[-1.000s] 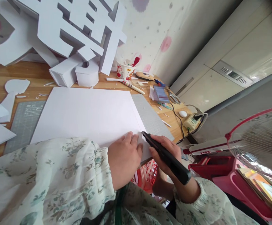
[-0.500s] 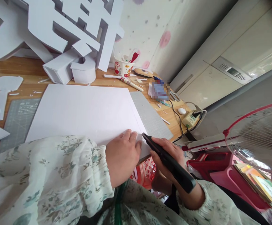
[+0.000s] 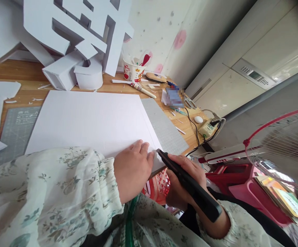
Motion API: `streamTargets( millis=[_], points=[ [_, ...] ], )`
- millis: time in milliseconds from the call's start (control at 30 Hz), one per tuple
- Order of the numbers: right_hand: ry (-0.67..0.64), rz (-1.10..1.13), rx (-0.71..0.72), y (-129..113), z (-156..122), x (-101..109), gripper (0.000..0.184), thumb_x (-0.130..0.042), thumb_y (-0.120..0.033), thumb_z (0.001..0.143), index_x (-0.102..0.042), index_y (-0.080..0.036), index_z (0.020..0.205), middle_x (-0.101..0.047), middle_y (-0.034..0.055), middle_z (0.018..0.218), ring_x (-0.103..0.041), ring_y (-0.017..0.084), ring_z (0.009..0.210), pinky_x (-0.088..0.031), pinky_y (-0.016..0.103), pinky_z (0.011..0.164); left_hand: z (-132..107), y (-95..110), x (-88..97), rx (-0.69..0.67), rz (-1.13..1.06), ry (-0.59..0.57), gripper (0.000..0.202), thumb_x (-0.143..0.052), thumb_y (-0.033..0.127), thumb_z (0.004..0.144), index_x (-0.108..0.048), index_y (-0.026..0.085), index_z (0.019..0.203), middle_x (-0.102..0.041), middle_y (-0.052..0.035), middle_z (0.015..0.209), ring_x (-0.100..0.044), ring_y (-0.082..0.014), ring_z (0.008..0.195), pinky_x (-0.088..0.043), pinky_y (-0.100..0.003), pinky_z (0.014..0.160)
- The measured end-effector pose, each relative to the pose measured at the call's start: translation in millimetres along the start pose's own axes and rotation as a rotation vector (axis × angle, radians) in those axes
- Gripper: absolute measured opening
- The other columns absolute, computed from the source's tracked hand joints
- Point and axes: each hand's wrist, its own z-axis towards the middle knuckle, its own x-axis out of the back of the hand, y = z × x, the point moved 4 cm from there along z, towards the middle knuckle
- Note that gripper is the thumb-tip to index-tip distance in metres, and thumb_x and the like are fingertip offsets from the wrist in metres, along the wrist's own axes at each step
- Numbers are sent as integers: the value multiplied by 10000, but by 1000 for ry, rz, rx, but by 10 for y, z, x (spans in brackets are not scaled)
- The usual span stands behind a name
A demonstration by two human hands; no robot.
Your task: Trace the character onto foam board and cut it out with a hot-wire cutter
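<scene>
Left hand [image 3: 133,171] lies flat on white sheet [image 3: 87,118] — right hand [image 3: 193,167], slanted, grips black tool [image 3: 190,185].

Cannot see all of the near edge of the white sheet [image 3: 87,116] past the left sleeve [image 3: 61,185] and left hand [image 3: 133,171], nor the grey mat [image 3: 164,127] under that sheet. Cannot make out the fine tip of the black tool [image 3: 190,185] in the right hand [image 3: 186,164], nor read the mat's small print. Cannot identify the pixelated blue thing [image 3: 173,97] near the worktop's [image 3: 30,77] right edge. Cannot view whole the white cut-out characters [image 3: 40,27] along the far edge, cropped above, or the fan [image 3: 287,147], cropped at right.
</scene>
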Motion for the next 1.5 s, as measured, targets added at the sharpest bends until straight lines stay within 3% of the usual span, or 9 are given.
streamTargets(
  millis=[133,367,733,1033,1300,1500],
  points=[
    [-38,-20,11,-53,-16,49,292,-612,-141,837,-615,-207,1122,-749,54,860,-739,172,722,-601,249,641,10,4,11,-10,27,-4,455,-671,258,898,-592,73,1306,-520,-261,1413,-466,-408,1340,-478,-515,1014],
    [-57,-52,23,-92,-63,78,315,-603,-137,831,-594,-213,1137,-738,44,816,-728,175,677,-586,254,575,23,-3,42,17,40,-133,519,-635,303,945,-527,85,1404,-432,-262,1507,-391,-406,1414,-402,-505,1102],
    [2,-16,50,-141,-172,122,357,-626,-145,817,-611,-222,1166,-771,67,899,-757,219,722,-637,330,685,20,-8,67,8,41,-127,515,-662,318,931,-550,85,1376,-434,-256,1510,-387,-399,1421,-387,-504,1131],
    [30,-40,51,-82,-424,73,521,-658,-147,802,-581,-190,1315,-763,117,1032,-765,250,859,-643,340,730,25,-6,77,23,20,-156,556,-691,309,915,-528,91,1401,-420,-237,1528,-357,-384,1443,-377,-509,1147],
    [144,-150,118,-94,-572,-21,518,-653,-136,801,-593,-166,1314,-775,125,949,-770,252,801,-652,364,679,7,-12,72,10,34,-127,553,-679,326,923,-533,88,1400,-435,-241,1516,-374,-387,1433,-371,-508,1153],
    [145,-169,110,-125,-587,-32,490,-639,-138,813,-598,-160,1300,-774,132,935,-767,241,784,-649,348,647,-1,-17,59,12,41,-132,567,-680,329,920,-525,85,1408,-427,-247,1519,-373,-395,1432,-368,-510,1155]
  ],
)
